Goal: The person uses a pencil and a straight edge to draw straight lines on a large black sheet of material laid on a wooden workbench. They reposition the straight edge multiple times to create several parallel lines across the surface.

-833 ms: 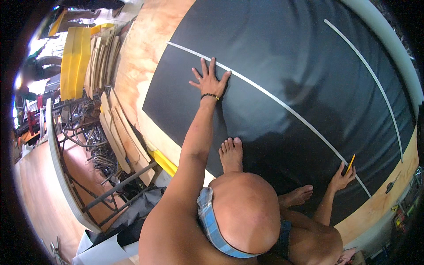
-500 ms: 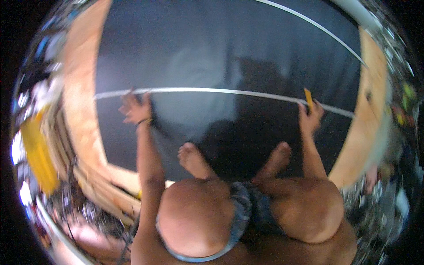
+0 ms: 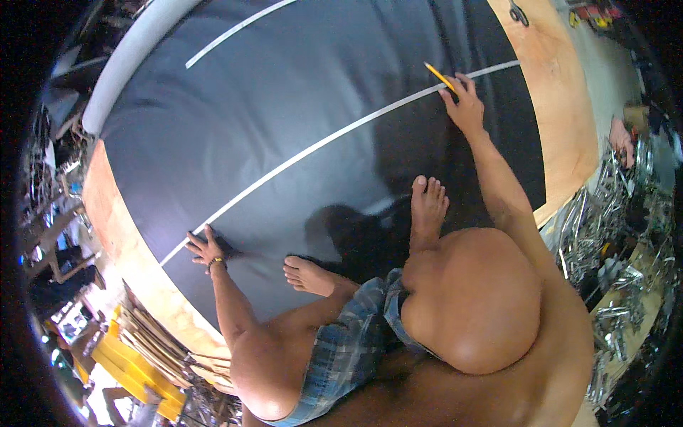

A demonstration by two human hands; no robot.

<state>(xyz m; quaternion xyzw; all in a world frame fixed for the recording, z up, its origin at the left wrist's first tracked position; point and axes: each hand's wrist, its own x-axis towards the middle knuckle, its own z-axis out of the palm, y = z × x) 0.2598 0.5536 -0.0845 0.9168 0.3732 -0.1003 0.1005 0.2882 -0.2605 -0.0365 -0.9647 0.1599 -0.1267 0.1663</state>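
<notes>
A large dark sheet (image 3: 299,92) lies spread over a plywood counter (image 3: 555,92), and a person squats barefoot on it. A long white strip (image 3: 320,146) runs across the sheet; its long axis goes from the lower left, near the counter's left edge, up to the upper right, toward the counter's right edge. All places below are given relative to this strip.

The left hand (image 3: 206,249) lies flat with fingers spread, pressing the sheet right at the strip's lower-left end; the fingertips touch or nearly touch the strip, and nothing is gripped in it. A dark band sits on that wrist. The right hand (image 3: 464,105) is closed around a yellow pencil (image 3: 439,76) at the strip's upper-right part, just on the near side of the line. The pencil's long axis slants up and to the left from the fist, its free end pointing away from the person and crossing over the strip; whether the lower tip touches the sheet cannot be told.

The left foot (image 3: 307,275) rests on the sheet on the near side of the strip, close to the left hand. The right foot (image 3: 427,206) stands below the strip's middle, toes pointing toward it. A second white strip (image 3: 238,30) lies well apart on the far side, roughly parallel. Scissors (image 3: 518,12) lie on the bare counter beyond the strip's right end.
</notes>
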